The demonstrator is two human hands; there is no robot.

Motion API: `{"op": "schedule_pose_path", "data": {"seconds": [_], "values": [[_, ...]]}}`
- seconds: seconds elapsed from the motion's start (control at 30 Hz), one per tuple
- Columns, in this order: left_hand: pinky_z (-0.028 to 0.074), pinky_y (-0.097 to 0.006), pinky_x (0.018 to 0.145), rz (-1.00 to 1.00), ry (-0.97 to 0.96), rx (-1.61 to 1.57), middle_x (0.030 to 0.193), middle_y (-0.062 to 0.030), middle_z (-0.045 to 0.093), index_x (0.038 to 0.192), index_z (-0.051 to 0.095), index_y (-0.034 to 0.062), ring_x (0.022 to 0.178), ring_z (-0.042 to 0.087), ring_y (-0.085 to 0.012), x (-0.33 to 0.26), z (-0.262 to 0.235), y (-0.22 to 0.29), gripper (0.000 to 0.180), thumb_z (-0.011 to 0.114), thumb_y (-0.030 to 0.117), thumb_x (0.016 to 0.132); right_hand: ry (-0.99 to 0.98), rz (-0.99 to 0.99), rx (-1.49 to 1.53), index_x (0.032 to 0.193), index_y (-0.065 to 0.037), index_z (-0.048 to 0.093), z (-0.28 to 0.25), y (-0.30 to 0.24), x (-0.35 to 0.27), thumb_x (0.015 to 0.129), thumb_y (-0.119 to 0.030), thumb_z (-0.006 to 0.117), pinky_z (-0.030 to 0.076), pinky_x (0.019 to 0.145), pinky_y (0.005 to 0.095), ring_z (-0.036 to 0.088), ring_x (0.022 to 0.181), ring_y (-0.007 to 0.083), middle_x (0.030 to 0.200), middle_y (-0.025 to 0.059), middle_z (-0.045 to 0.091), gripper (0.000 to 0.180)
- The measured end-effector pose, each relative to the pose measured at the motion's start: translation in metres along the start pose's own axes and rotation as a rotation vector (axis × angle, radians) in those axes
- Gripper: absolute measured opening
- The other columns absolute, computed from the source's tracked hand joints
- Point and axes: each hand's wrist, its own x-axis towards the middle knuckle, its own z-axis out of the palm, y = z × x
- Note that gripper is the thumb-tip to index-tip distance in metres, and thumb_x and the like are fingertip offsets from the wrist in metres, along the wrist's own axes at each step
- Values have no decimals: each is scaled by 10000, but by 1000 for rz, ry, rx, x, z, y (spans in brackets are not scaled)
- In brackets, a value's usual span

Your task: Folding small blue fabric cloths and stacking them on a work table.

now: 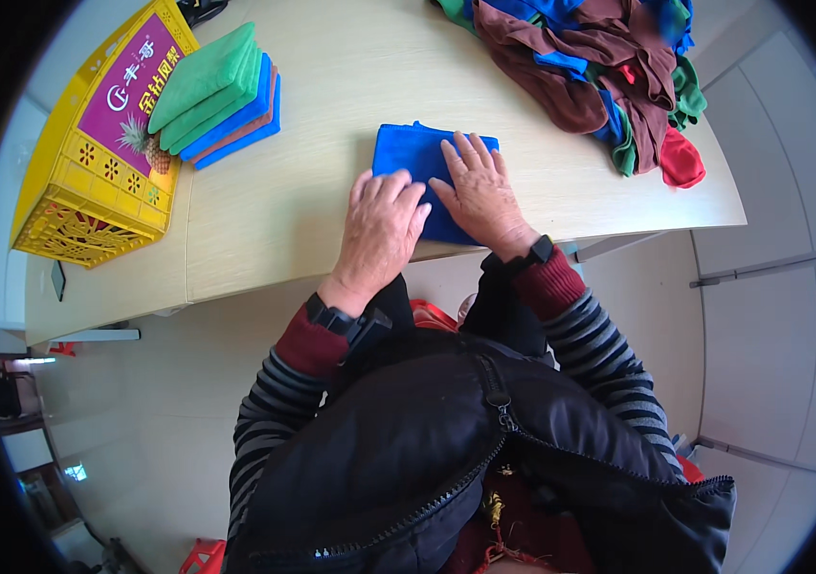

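A blue cloth (403,145), folded into a rough square, lies flat near the front edge of the table. My right hand (484,191) rests open on its right side, palm down and fingers stretched over the fabric. On the cloth's left edge is my left hand (379,225), palm down with its fingers bent and slightly apart; no fabric shows gripped in it. A small peak of cloth sticks up at the far edge. The part of the cloth under both hands is hidden.
A neat stack of folded green, blue and brown cloths (212,86) leans by a yellow plastic crate (106,191) at the left. Loose brown, blue, green and red cloths (570,72) form a heap at the far right. The table's front edge (283,279) runs close to my body.
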Motion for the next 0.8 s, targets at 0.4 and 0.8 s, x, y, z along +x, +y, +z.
{"op": "schedule_pose_path", "data": {"seconds": [0.4, 0.8], "values": [[144, -495, 1232, -20, -147, 124, 1612, -130, 322, 1533, 374, 69, 1511, 244, -288, 29, 52, -32, 667, 375, 523, 1044, -18, 30, -3, 1494, -37, 414, 15, 3, -7, 1012, -388, 470, 186, 1219, 506, 288, 1486, 362, 1583, 188, 353, 599], [146, -536, 1219, -15, -145, 155, 1587, -145, 363, 1491, 435, 37, 1494, 282, -293, 38, 49, -33, 687, 404, 543, 1027, 8, 15, -37, 1487, -21, 418, 10, 9, -5, 990, -408, 490, 216, 1204, 526, 302, 1474, 381, 1566, 208, 365, 634]]}}
